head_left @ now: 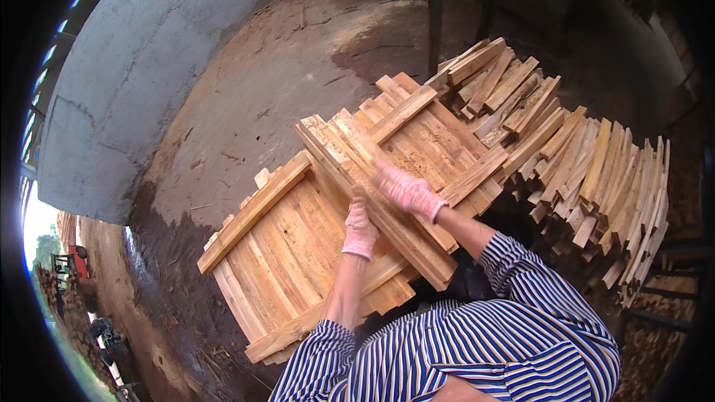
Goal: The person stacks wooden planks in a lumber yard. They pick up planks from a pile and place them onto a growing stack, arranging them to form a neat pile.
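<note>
A narrow stack of wooden boards [406, 232] slants across two slatted wooden panels in front of me. My left hand [359, 229], in a pink and white glove, is closed against the left side of this stack; its fingertips are partly hidden. Over the stack's right side lies my right hand [410, 192] in a matching glove, fingers stretched forward and somewhat blurred. The left panel [287, 242] has close-set slats with a crosspiece at each end. Beyond the stack, the right panel [436, 138] is built alike, with loose boards along its left part.
A large pile of loose wooden slats [588, 179] spreads out on the right. Dark posts [435, 15] stand behind the panels. A grey wall [149, 67] curves along the left, above a dirt-strewn floor [283, 89]. A red machine [78, 260] shows at far left.
</note>
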